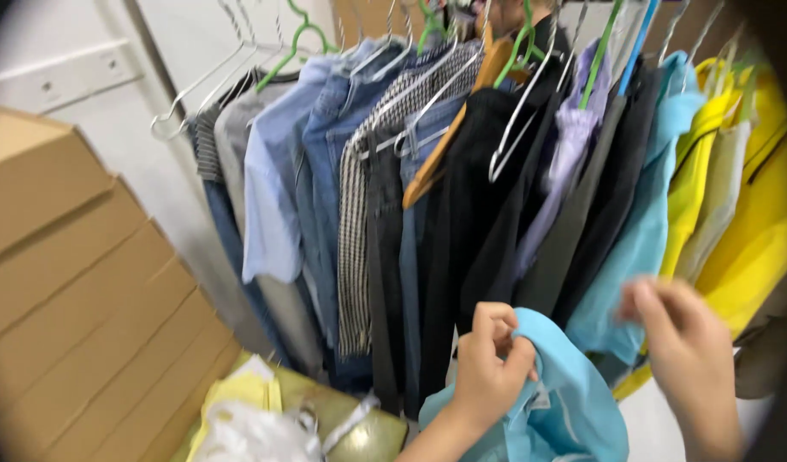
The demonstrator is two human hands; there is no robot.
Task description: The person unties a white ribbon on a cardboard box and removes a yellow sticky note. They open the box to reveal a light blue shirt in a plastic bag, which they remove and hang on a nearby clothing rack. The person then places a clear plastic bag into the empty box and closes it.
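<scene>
- Left hand pinches a fold of the light blue garment, low before the hanging clothes.
- Right hand, blurred, hovers just beside it, fingers loosely curled, holding nothing.
- Cardboard boxes stand left.

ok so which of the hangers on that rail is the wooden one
The wooden hanger hangs near the middle of the rail, slanting across the dark garments. It is thick and tan-brown; the others are thin white wire or green and blue plastic.
</scene>
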